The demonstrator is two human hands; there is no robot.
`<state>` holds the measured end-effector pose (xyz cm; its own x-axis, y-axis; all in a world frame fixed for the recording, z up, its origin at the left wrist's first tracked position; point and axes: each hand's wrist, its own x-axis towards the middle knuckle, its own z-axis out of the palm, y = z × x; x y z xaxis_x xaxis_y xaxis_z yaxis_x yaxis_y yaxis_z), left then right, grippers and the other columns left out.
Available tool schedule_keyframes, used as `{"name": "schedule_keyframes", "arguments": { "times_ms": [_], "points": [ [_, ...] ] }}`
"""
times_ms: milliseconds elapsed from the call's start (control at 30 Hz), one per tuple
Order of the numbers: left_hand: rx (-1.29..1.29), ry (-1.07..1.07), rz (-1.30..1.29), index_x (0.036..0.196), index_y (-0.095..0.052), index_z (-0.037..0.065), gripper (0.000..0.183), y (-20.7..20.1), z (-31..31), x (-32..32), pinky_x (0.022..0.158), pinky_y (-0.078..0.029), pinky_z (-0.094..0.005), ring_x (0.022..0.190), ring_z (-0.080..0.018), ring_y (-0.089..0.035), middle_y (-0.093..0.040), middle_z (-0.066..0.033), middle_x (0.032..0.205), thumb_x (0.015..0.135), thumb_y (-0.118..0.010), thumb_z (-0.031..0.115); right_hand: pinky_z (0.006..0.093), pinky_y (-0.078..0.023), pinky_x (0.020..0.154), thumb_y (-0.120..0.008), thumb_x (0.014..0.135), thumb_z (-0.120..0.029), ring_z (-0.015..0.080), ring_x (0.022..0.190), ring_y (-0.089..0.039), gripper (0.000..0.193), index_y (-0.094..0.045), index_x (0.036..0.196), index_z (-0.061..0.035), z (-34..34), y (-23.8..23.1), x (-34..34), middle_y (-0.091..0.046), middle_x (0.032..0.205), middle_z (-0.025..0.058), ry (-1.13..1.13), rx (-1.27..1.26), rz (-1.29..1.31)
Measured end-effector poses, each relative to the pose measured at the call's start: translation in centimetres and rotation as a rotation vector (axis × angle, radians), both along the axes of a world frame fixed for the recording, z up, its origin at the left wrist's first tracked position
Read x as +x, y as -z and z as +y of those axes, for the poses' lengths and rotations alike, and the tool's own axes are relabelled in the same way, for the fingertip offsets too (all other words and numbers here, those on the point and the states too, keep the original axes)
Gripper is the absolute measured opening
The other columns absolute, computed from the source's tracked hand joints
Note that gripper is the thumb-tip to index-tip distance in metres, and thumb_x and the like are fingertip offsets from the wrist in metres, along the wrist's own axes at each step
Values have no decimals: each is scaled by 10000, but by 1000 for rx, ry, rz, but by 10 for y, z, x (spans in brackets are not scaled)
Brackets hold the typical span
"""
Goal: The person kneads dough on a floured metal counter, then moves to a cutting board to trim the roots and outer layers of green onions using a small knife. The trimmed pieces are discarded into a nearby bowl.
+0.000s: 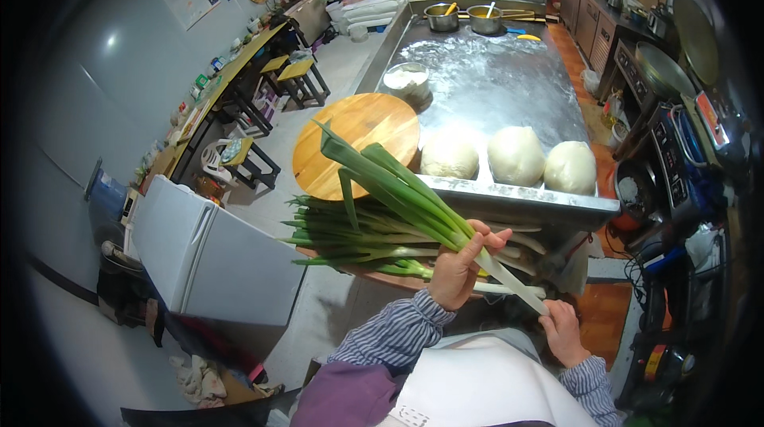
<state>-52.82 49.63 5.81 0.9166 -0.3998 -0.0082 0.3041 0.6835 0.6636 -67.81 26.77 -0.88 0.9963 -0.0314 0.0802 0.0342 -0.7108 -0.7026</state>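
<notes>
A long green onion [414,200] lies slantwise in front of me, its leafy green top up to the left and its white root end down to the right. My left hand [455,274] is closed around the stalk where green turns to white. At the white end, the fingers of my right hand [563,333] are closed on the tip. Below it, more green onions [350,237] are piled side by side, leaves to the left and white ends to the right. Behind the leaves is a round wooden board [334,144]; it partly overhangs the worktable's left edge.
Three dough balls [516,156] sit along the near edge of the floury worktable [509,85]. A bowl of flour [407,83] stands behind them, and two metal pots [442,18] farther back. A white refrigerator [239,264] is at my left, cooking equipment [668,160] at my right.
</notes>
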Motion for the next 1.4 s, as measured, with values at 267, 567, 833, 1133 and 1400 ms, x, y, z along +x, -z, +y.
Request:
{"name": "schedule_keyframes", "arguments": {
  "times_ms": [267, 567, 833, 1133, 1400],
  "points": [
    [-94, 114, -15, 1105, -518, 46, 209, -23, 41, 14, 921, -529, -383, 994, -280, -671, -673, -121, 915, 1025, -430, 218, 399, -441, 875, -686, 770, -110, 316, 962, -586, 292, -645, 1054, -54, 36, -26, 11, -670, 985, 123, -102, 112, 97],
    [286, 292, -554, 1065, -486, 27, 162, -144, 50, 45, 534, -557, -230, 593, -133, -646, -666, -108, 774, 1000, -492, 175, 447, -481, 894, -683, 827, -110, 281, 936, -633, 229, -648, 1047, -60, 55, -175, 49, -674, 985, 122, -285, -89, -617],
    [1121, 699, -1167, 1104, -579, 75, 250, -137, 3, -3, 691, -522, -375, 819, -288, -633, -651, -140, 904, 921, -567, 247, 450, -387, 1020, -715, 800, -235, 244, 1008, -634, 429, -606, 1182, -72, 69, -227, 33, -669, 1018, 86, -360, -787, -712],
    [1622, 748, -1256, 951, -591, 64, 262, -115, 0, -48, 650, -510, -460, 766, -376, -649, -659, -190, 805, 887, -583, 318, 416, -515, 625, -722, 757, -258, 324, 711, -650, 232, -592, 837, -84, 42, -157, 35, -637, 730, 127, -478, -353, -102],
    [1691, 593, -1419, 890, -535, 46, 204, -112, 36, -29, 602, -488, -450, 675, -393, -610, -616, -202, 760, 859, -647, 213, 434, -509, 709, -592, 849, -208, 325, 776, -658, 177, -630, 895, -42, -78, -150, 12, -654, 786, 167, -358, -238, 357]
  ]
}}
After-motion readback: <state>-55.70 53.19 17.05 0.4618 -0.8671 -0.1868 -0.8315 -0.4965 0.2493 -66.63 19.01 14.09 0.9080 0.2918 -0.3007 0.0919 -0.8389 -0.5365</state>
